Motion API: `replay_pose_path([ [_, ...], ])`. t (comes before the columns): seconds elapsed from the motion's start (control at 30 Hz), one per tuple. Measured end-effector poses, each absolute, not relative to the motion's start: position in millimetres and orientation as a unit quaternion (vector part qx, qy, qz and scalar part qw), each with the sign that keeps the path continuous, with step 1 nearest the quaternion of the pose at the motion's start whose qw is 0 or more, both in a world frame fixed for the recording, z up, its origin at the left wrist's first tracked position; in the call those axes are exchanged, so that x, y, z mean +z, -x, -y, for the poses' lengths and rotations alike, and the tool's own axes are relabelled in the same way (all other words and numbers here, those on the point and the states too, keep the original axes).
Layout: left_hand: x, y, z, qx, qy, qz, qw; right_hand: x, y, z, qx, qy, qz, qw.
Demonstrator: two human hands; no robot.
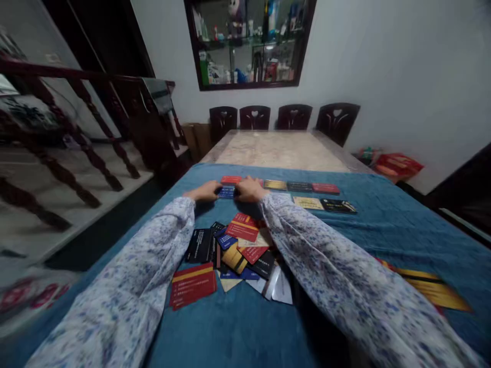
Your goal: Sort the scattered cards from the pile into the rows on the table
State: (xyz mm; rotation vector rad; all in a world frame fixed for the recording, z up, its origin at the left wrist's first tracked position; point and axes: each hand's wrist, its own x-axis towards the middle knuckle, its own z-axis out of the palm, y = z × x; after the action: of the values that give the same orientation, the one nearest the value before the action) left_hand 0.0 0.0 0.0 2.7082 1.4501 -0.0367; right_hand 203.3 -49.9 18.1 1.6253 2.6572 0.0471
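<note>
Both my arms, in flowered sleeves, reach forward over a blue cloth (402,225). My left hand (203,192) and my right hand (250,189) meet on a blue card (226,192), fingers curled onto its two ends. The card lies flat on the cloth, just below a red card (230,180). To the right run two rows of cards: yellow, dark and red ones (299,186), then a pale one and a black one (324,204). Between my forearms lies a loose heap of several cards (241,245), red, blue, black and yellow.
A red card (193,285) lies at the near left of the heap. A yellow and black box (433,289) sits on the cloth at the right. Beyond the cloth is bare marble tabletop (280,148), then several dark chairs (291,116). A wooden stair rail (76,128) is at the left.
</note>
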Motion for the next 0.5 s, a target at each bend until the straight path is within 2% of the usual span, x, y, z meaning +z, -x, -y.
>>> replay_pose_path([
  [0.5, 9.7, -7.6, 4.3, -0.016, -0.879, -0.474, 0.058, 23.3, -202.1, 46.6, -0.001, -0.522, -0.852, 0.029],
])
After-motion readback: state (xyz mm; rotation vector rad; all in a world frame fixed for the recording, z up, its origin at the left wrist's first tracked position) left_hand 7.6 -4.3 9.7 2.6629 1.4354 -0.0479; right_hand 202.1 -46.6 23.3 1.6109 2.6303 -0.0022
